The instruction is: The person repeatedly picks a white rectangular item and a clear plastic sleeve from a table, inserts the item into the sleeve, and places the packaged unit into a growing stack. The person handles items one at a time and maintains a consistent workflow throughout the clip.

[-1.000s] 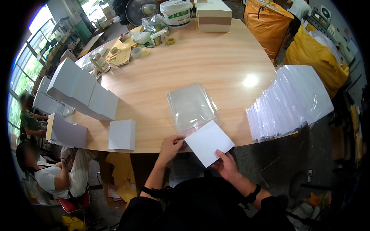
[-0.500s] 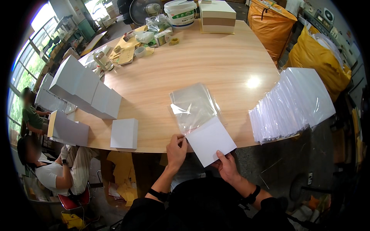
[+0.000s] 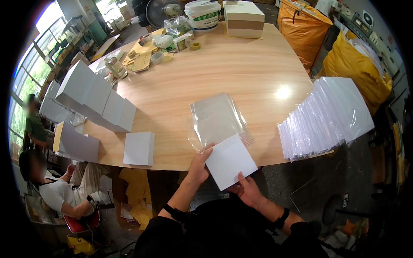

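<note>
My left hand (image 3: 199, 167) is closed on the left edge of a white square card (image 3: 231, 162), thumb on top. At the card's lower right edge, my right hand (image 3: 248, 190) grips it too, with the thumb on its face and the fingers underneath. The card is held over the table's front edge. Its upper corner overlaps the near end of some flat clear plastic bags (image 3: 217, 114) lying on the table. Whether the card is one sheet or several cannot be made out.
A small block of white cards (image 3: 137, 148) and taller white stacks (image 3: 97, 99) stand left on the wooden table (image 3: 258, 64). Bagged white cards (image 3: 322, 120) lean in a row at right. A bucket (image 3: 202, 15) stands far back. A person (image 3: 69, 189) sits at left.
My left hand has shifted up from beside the card to its left edge and taken hold. The card has moved slightly left and nearer me. The top plastic bag now lies flatter.
</note>
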`<act>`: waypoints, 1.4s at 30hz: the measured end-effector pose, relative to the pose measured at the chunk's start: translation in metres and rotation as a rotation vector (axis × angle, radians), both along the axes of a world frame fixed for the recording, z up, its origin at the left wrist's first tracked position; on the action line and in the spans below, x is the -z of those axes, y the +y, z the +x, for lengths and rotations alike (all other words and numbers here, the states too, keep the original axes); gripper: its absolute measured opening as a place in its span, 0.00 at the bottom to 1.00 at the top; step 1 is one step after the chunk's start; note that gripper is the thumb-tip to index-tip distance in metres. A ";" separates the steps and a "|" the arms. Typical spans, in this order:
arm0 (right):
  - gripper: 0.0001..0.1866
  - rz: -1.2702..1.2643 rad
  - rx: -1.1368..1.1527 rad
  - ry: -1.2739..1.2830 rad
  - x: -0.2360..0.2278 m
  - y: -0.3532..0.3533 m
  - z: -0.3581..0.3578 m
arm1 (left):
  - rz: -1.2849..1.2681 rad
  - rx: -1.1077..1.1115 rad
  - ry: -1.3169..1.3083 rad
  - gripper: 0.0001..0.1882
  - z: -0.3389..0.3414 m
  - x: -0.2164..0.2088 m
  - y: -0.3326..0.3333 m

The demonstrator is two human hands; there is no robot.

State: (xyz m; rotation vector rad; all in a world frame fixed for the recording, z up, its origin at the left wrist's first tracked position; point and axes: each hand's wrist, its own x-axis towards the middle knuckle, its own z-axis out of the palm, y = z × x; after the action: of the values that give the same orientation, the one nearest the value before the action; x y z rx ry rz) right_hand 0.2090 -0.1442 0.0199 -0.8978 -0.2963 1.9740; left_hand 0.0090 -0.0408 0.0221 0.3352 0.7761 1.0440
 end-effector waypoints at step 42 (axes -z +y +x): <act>0.19 -0.062 -0.077 -0.048 -0.007 0.017 -0.014 | -0.096 0.287 0.010 0.20 -0.013 0.029 -0.047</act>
State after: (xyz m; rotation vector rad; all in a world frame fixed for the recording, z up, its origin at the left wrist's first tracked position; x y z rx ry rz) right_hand 0.1950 -0.1269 0.0265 -0.9883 -0.3028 2.0444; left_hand -0.0039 -0.0876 -0.0065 0.3583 0.7592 0.7335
